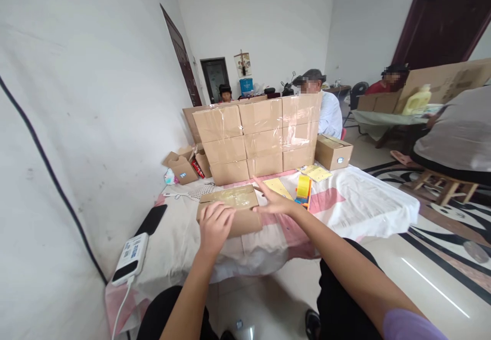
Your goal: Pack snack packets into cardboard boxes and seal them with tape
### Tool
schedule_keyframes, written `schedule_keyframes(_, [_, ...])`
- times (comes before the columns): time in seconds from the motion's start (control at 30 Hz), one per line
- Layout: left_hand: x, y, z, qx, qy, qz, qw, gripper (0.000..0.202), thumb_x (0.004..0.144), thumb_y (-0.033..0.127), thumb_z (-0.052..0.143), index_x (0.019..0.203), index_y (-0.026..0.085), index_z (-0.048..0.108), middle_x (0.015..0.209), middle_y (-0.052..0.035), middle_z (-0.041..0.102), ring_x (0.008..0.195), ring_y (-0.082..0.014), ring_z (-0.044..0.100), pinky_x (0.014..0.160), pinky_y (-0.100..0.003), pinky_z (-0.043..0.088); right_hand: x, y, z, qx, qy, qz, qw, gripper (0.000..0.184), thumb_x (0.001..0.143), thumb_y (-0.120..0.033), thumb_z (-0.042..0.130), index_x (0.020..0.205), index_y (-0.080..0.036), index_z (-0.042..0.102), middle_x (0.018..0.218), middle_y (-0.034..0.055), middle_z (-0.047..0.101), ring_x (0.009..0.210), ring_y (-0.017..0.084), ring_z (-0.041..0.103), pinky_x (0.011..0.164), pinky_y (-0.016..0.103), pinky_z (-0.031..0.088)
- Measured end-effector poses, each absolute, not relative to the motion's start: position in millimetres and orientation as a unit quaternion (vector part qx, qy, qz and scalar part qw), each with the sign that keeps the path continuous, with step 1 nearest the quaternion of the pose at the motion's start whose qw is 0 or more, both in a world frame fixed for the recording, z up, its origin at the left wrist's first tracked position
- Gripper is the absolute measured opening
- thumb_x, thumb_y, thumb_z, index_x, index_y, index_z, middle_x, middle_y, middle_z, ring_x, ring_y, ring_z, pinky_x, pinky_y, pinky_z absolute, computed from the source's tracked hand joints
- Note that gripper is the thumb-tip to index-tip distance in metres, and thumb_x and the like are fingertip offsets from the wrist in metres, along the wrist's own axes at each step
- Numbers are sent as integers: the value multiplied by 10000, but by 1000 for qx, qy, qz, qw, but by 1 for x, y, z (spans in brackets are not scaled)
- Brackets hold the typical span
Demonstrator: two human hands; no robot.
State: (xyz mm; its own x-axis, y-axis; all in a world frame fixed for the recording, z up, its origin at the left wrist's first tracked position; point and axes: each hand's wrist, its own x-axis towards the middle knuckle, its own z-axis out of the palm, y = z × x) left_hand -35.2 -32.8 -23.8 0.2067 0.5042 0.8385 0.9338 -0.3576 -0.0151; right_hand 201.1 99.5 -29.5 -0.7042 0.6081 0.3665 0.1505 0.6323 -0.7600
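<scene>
Head view: a taped cardboard box [246,221] on the cloth-covered table [364,207] is touched by the left hand [217,222], fingers close together, any pinch hidden; the right hand [274,200] is spread at its right end. By a hard forward push, the stack behind could be toppled. Counted: nine stacked cartons [263,150], one tape dispenser [303,189].

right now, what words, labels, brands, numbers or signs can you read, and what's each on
No text reads clearly enough to quote.
White device, left: print, too blurred.
Open carton, left: label, too small.
Red packet: marks, too small.
Tabletop box, right: label, too small.
Blue container, background: markings, too small.
Large cardboard panel, right: dark print, too blurred.
Nearest taped box: no writing seen.
</scene>
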Motion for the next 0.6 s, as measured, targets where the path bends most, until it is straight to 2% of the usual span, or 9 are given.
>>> schedule_keyframes(0.07, [-45, -33, -21, -670, -524, -440, 289, 129, 935, 223, 607, 851, 256, 698, 908, -9, 767, 1033, -232, 647, 971, -408, 408, 214, 107, -24, -263, -811, 380, 358, 1022, 848, -464, 709, 1612, -311, 48, 1643, 151, 256, 1470, 292, 367, 1131, 485, 389])
schedule_keyframes(0.2, [-67, -28, -19, -569, -561, -522, 299, 111, 930, 274, 614, 876, 224, 697, 907, -56, 748, 989, -250, 629, 960, -426, 429, 243, 126, -19, -425, -711, 329, 453, 761, 895, -355, 609, 1567, -237, 272, 1573, 169, 386, 1344, 276, 519, 1061, 429, 459])
schedule_keyframes(0.27, [-71, -25, -19, -543, -562, -548, 299, 126, 929, 296, 619, 884, 207, 696, 899, -72, 743, 956, -249, 627, 940, -425, 446, 253, 134, -24, -522, -657, 329, 433, 650, 903, -322, 560, 1511, -189, 373, 1520, 179, 454, 1294, 263, 560, 1038, 380, 470])
schedule_keyframes(0.37, [-64, -20, -20, -545, -547, -565, 291, 139, 933, 303, 615, 891, 201, 698, 898, -78, 743, 945, -245, 627, 943, -422, 454, 258, 142, -37, -612, -606, 351, 368, 595, 881, -345, 547, 1431, -135, 459, 1423, 192, 548, 1253, 281, 585, 1008, 368, 480])
schedule_keyframes(0.6, [-23, -12, -22, -609, -525, -537, 254, 164, 951, 312, 590, 855, 236, 700, 859, -45, 749, 973, -235, 629, 941, -401, 426, 244, 145, -46, -631, -617, 344, 320, 574, 883, -399, 489, 1392, -134, 488, 1428, 157, 559, 1273, 268, 563, 1018, 336, 463])
